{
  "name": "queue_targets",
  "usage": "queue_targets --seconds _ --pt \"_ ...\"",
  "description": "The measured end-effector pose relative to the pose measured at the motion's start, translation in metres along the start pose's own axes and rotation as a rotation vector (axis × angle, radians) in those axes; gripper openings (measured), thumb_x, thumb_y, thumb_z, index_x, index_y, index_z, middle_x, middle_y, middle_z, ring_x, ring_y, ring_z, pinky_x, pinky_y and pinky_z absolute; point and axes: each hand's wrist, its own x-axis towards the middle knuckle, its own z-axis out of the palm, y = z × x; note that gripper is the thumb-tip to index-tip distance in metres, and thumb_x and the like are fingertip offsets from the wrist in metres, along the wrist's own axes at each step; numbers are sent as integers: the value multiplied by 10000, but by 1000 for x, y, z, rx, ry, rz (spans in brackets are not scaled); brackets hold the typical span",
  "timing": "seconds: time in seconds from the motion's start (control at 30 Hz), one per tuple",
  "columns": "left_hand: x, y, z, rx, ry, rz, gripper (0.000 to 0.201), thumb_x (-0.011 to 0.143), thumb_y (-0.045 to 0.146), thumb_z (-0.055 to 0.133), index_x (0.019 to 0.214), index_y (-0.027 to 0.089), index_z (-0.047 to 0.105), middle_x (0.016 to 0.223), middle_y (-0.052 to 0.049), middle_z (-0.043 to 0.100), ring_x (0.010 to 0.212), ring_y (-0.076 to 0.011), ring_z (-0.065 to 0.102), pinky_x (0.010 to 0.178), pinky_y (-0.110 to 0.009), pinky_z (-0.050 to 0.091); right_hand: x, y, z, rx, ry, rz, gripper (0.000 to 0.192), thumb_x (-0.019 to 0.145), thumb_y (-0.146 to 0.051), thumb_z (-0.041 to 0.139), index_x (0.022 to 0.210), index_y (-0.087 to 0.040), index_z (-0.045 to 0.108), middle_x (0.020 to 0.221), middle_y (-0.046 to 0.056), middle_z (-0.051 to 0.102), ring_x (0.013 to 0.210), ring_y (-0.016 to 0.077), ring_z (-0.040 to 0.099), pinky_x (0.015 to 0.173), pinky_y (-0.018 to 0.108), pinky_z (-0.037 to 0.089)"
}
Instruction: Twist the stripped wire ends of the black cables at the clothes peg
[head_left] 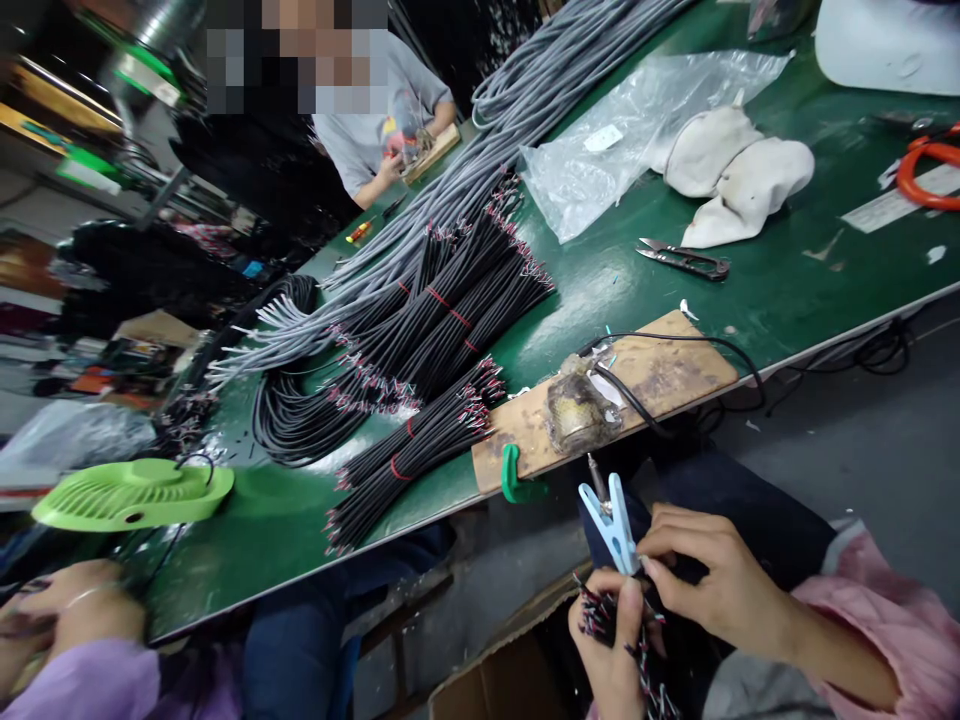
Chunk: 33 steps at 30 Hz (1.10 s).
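My left hand (611,645), low in the view, is closed around a bundle of black cables (649,665) with red, white and black wire ends sticking out. Just above it, the thumb and forefinger of my right hand (701,565) pinch at the lower end of a light blue clothespin (616,525). A slim pointed metal piece (598,480) shows between the clothespin's upper arms. Whether a wire is also between my right fingertips is hidden. Beyond the hands, a wooden board (675,350) at the table edge carries a stained, mesh-like metal lump (577,410) with a black cord.
Tied black cable bundles (420,440) and long grey cables (517,110) cover much of the green table (300,540). A green clamp (517,478) grips the board. Thread snips (682,258), white gloves (739,170) and orange-handled scissors (926,170) lie right. Co-workers sit left and opposite.
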Motion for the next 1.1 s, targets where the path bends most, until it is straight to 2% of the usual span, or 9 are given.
queue_targets --seconds 0.13,0.3,0.43,0.53,0.63,0.73,0.83,0.97,1.1 --pt "1 1 -1 -29 -13 -33 342 680 465 817 598 172 661 405 56 543 275 -27 407 333 -116 324 0 6 -2 14 -60 89 192 779 -86 565 632 -130 680 570 22 582 569 147 536 582 276 429" --pt "1 -3 -5 -56 -79 -25 315 728 423 796 613 172 644 425 45 565 299 -48 452 355 -133 352 -1 9 -2 303 -119 297 102 799 -234 693 810 -141 736 744 40 649 703 167 587 638 271 461" --pt "2 -6 -6 -137 -148 -35 274 717 379 815 642 190 631 477 50 603 309 -69 505 390 -167 394 -3 6 6 482 -72 353 227 807 -313 724 666 -142 670 704 14 592 628 145 580 570 257 457" --pt "3 -9 -6 -164 -183 -49 306 711 375 821 621 183 601 499 56 591 313 -63 516 391 -166 390 -4 4 11 374 41 236 238 828 -253 710 624 -153 637 655 9 584 612 147 562 559 260 444" --pt "3 -12 -6 -139 -148 -97 372 711 413 816 608 181 544 454 57 572 282 -59 480 343 -158 330 -3 3 11 153 153 -55 185 871 -128 632 691 -163 657 658 28 608 647 162 543 601 284 436" --pt "3 -10 -8 -79 -100 -138 388 699 426 822 614 183 532 413 58 561 266 -57 454 324 -148 284 -1 3 6 86 127 -202 185 908 -97 557 779 -164 670 706 53 619 693 178 537 643 310 442" --pt "6 -1 -11 -79 -149 -99 336 690 426 828 631 175 612 455 52 582 272 -41 454 331 -140 285 0 4 0 272 -49 -40 194 944 -224 556 788 -164 656 745 54 604 723 180 557 679 320 455" --pt "12 16 -12 -19 -255 93 272 680 423 824 601 188 715 525 21 596 373 -70 526 382 -166 386 5 6 -4 674 -266 260 295 914 -430 596 801 -158 601 801 35 569 741 163 569 687 292 467" --pt "15 26 -10 95 -190 341 191 637 403 854 602 240 762 531 2 650 483 -107 590 504 -192 450 23 3 -1 788 -221 385 351 872 -480 642 783 -143 606 732 3 548 701 141 531 684 270 447"
